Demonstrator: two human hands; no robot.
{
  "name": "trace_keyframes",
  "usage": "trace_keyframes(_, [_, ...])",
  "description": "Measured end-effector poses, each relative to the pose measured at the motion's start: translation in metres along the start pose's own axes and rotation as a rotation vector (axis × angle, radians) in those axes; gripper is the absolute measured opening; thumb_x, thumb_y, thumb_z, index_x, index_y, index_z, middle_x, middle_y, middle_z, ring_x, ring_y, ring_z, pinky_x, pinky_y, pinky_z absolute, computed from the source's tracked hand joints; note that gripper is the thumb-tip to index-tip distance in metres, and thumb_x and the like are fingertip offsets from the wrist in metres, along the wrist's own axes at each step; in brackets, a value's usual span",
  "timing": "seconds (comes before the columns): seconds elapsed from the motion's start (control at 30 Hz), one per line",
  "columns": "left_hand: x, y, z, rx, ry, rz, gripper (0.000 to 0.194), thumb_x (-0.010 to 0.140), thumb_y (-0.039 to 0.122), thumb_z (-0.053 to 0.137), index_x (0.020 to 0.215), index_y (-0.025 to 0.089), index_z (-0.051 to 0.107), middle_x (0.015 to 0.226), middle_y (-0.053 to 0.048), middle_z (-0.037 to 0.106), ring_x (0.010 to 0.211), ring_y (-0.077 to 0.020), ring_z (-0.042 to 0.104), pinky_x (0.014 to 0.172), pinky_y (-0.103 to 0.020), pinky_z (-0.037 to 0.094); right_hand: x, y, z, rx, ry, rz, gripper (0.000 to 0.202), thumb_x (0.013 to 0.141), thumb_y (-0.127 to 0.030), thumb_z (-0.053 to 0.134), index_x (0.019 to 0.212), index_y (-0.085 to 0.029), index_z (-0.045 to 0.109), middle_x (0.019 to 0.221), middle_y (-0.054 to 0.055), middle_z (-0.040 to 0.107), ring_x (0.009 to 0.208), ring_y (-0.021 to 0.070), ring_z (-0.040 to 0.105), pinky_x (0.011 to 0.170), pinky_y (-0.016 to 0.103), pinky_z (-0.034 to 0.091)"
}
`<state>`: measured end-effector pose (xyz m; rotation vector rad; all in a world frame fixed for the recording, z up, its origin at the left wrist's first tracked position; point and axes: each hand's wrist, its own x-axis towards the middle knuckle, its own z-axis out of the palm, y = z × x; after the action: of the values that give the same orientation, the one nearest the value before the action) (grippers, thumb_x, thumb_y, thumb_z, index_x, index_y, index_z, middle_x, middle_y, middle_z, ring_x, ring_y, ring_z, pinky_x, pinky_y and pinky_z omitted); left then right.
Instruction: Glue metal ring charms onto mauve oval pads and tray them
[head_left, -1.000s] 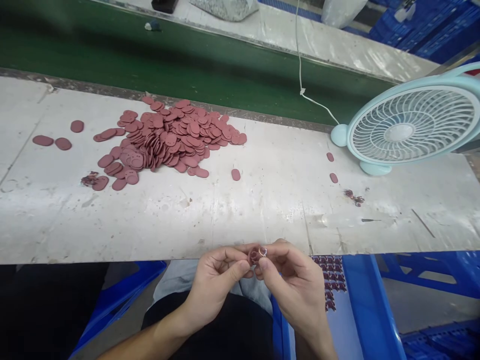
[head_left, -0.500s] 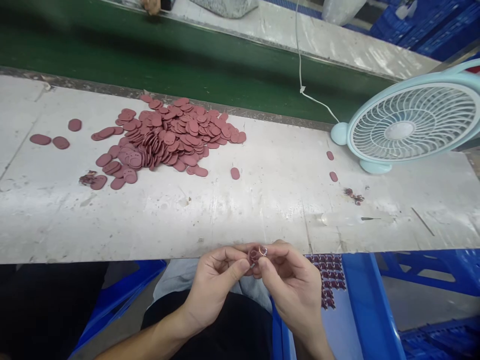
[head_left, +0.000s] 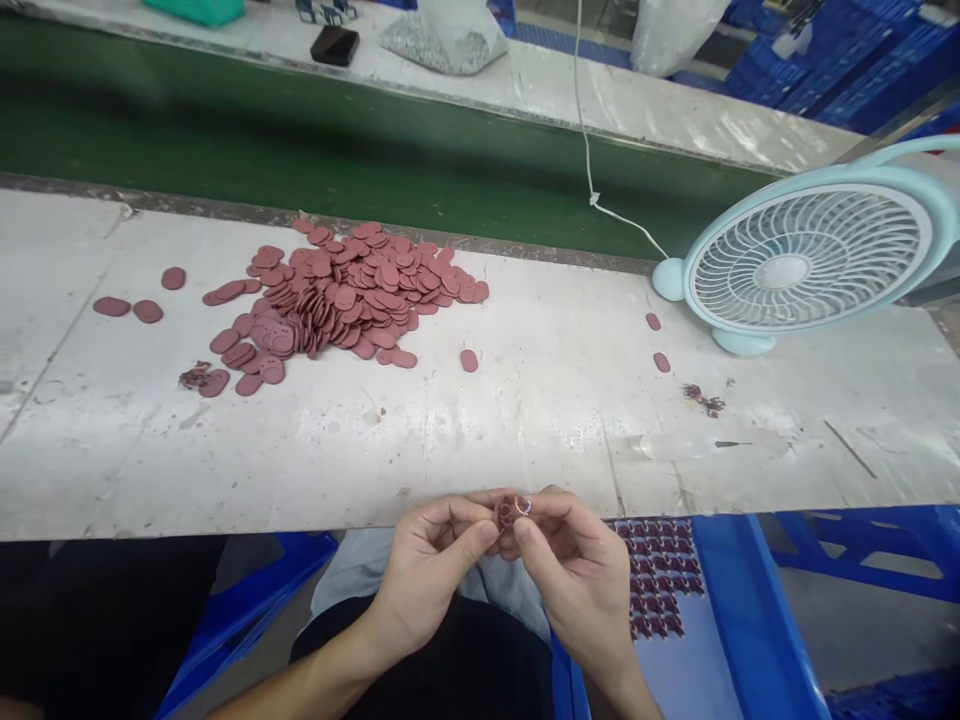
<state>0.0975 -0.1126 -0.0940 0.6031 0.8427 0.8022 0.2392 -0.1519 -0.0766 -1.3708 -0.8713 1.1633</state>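
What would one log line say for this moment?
left hand: pinching small reddish piece | right hand: pinching same piece | bench: reddish pile | fan: right

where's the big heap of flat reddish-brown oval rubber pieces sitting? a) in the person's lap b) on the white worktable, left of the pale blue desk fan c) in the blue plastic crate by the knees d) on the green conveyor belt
b: the heap of flat reddish-brown oval rubber pieces lies on the scuffed white worktable, well to the left of the pale blue desk fan and short of the green conveyor belt.
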Motion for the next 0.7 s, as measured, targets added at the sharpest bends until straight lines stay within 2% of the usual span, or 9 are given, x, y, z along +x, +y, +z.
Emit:
trace_keyframes(0.1, [-0.001,-0.004,0.006,0.026,0.012,0.022,0.012,0.085,0.028,0.074,0.079,0.018,0.075,0.115,-0.01,0.076,0.101,-0.025,0.072,0.079,-0.032,0.058,0.0,0.003,-0.004,0.066,0.021,0.034,0.008,0.091,-0.026,0.07,0.099,-0.023,0.072,0.088,0.002,0.074,0.071,0.0157,0.071,0.065,0.027,0.063])
trace_keyframes(0.17, [-0.001,-0.003,0.01,0.077,-0.009,0.032,0.012,0.086,0.029,0.074,0.083,0.018,0.076,0.12,-0.011,0.074,0.107,-0.0267,0.071,0.083,-0.033,0.058,-0.002,0.006,-0.012,0.086,0.056,0.037,0.011,0.091,-0.028,0.071,0.1,-0.023,0.073,0.09,0.004,0.075,0.072,0.0175,0.072,0.064,0.029,0.064])
trace_keyframes(0.23, [0.005,0.006,0.01,0.184,-0.051,0.058,0.012,0.086,0.031,0.073,0.089,0.019,0.078,0.126,-0.012,0.072,0.116,-0.0282,0.068,0.092,-0.036,0.056,-0.006,0.011,-0.025,0.113,0.117,0.038,0.014,0.09,-0.028,0.072,0.103,-0.022,0.073,0.092,0.005,0.076,0.074,0.0183,0.073,0.065,0.029,0.065])
trace_keyframes(0.3, [0.019,0.024,0.006,0.39,-0.072,0.137,0.014,0.086,0.032,0.073,0.093,0.021,0.079,0.128,-0.012,0.071,0.12,-0.0284,0.066,0.101,-0.038,0.053,-0.012,0.016,-0.045,0.158,0.21,0.037,0.015,0.088,-0.028,0.074,0.102,-0.022,0.074,0.093,0.006,0.077,0.074,0.0186,0.073,0.065,0.029,0.065])
trace_keyframes(0.4, [0.057,0.061,-0.005,0.906,-0.045,0.408,0.019,0.089,0.035,0.068,0.1,0.024,0.079,0.129,-0.01,0.071,0.119,-0.0283,0.066,0.104,-0.039,0.051,-0.026,0.023,-0.083,0.209,0.385,0.009,0.015,0.084,-0.029,0.078,0.097,-0.023,0.075,0.089,0.006,0.077,0.07,0.0202,0.074,0.06,0.031,0.066])
trace_keyframes(0.5, [0.102,0.089,-0.012,1.607,-0.075,0.636,0.031,0.094,0.037,0.056,0.115,0.023,0.074,0.136,-0.011,0.066,0.128,-0.032,0.059,0.11,-0.046,0.044,-0.047,0.031,-0.129,0.192,0.58,-0.026,0.017,0.079,-0.032,0.081,0.093,-0.023,0.075,0.082,0.005,0.075,0.063,0.0202,0.073,0.055,0.032,0.064])
trace_keyframes(0.57, [0.123,0.095,-0.009,1.728,-0.1,0.64,0.036,0.096,0.035,0.05,0.115,0.014,0.072,0.139,-0.018,0.062,0.131,-0.0383,0.055,0.11,-0.053,0.041,-0.065,0.039,-0.161,0.133,0.718,-0.052,0.02,0.077,-0.033,0.082,0.093,-0.023,0.074,0.083,0.004,0.074,0.063,0.0191,0.073,0.057,0.032,0.063])
trace_keyframes(0.6, [0.129,0.095,-0.006,1.854,-0.108,0.646,0.039,0.098,0.037,0.045,0.114,0.013,0.071,0.137,-0.018,0.063,0.129,-0.038,0.056,0.109,-0.052,0.042,-0.076,0.045,-0.178,0.095,0.785,-0.063,0.022,0.077,-0.035,0.082,0.093,-0.023,0.073,0.085,0.004,0.074,0.065,0.0187,0.073,0.059,0.032,0.063])
trace_keyframes(0.7, [0.132,0.09,0.003,1.98,-0.135,0.668,0.044,0.101,0.038,0.038,0.117,0.01,0.067,0.132,-0.016,0.065,0.128,-0.0365,0.056,0.109,-0.049,0.042,-0.11,0.069,-0.227,-0.031,0.973,-0.06,0.028,0.077,-0.039,0.08,0.096,-0.022,0.07,0.091,0.003,0.074,0.073,0.018,0.073,0.067,0.034,0.062])
